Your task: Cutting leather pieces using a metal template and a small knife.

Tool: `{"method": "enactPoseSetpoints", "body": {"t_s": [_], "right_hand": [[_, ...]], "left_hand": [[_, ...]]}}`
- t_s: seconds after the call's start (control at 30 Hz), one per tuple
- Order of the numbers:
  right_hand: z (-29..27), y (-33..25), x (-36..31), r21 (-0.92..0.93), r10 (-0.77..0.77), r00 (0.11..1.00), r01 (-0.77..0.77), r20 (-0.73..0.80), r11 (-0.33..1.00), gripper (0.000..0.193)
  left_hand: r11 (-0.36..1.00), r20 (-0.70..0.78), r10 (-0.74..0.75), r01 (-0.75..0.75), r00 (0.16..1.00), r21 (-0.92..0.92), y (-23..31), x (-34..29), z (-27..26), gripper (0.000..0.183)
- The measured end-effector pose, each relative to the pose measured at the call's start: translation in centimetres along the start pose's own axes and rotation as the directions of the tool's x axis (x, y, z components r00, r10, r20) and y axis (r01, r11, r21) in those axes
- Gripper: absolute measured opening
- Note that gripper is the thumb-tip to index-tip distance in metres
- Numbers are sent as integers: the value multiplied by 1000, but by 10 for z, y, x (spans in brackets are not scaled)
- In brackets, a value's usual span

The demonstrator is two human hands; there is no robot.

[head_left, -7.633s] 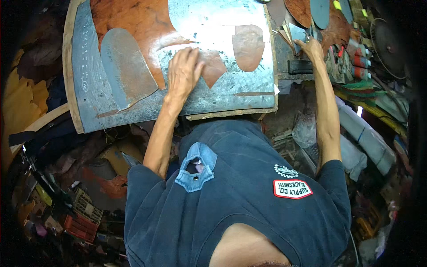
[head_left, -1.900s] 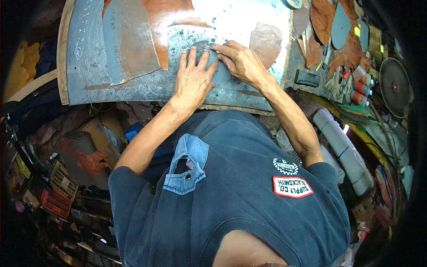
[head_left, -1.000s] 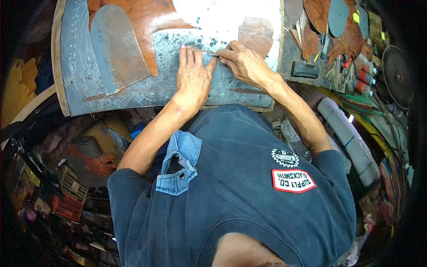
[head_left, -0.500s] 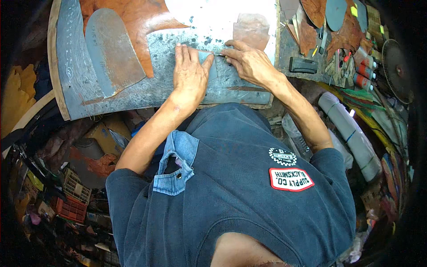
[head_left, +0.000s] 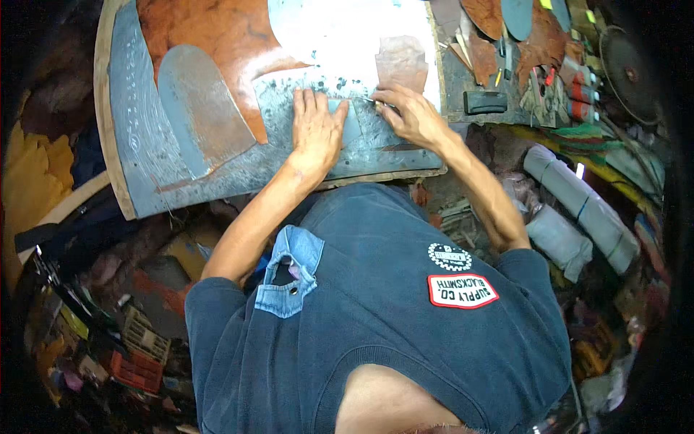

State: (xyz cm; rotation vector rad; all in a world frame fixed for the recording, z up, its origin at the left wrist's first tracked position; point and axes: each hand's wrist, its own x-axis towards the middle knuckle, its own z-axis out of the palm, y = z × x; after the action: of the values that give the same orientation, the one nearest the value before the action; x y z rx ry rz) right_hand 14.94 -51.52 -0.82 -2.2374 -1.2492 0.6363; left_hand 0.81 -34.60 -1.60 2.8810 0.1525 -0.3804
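My left hand (head_left: 316,130) lies flat with its fingers stretched out, pressing on a thin grey-blue rectangular piece (head_left: 350,124) on the worktop. Its thumb rests along the top of that piece. To the right, my right hand (head_left: 412,118) pinches a slim, pointed metal tool (head_left: 367,100). The tool's tip points left, toward the upper corner of the piece; whether it is a blade or an awl is too small to tell. The grey, spotted work surface (head_left: 271,170) lies beneath both hands.
Brown leather (head_left: 210,25) covers the far left of the worktop, with a rounded grey-brown template (head_left: 210,108) beside it. A small brown piece (head_left: 401,64) lies beyond my right hand. A side bench holds a black block (head_left: 485,103), leather scraps and red-labelled bottles (head_left: 580,92).
The whole view has shifted a little. My right hand and the tool have drawn slightly right, away from my left fingertips. The left hand stays flat on the grey-blue piece.
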Motion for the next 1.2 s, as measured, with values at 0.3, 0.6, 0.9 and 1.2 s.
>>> {"method": "enactPoseSetpoints", "body": {"t_s": [0.3,0.6,0.9,1.2], "right_hand": [[80,-82,-41,483,529,810,-368,-254,795,54],[88,-77,-24,813,739,671,-392,-67,430,21],[120,-111,-28,277,482,693,-395,-536,876,42],[114,-81,-17,202,368,669,-315,-646,927,52]], "left_hand": [[938,-300,268,-319,915,-136,-40,-13,29,76],[866,-411,345,-455,844,-207,-58,-1,30,78],[764,-500,316,-529,806,-368,-86,1,24,41],[887,-407,348,-437,845,-151,-82,-31,59,46]]}}
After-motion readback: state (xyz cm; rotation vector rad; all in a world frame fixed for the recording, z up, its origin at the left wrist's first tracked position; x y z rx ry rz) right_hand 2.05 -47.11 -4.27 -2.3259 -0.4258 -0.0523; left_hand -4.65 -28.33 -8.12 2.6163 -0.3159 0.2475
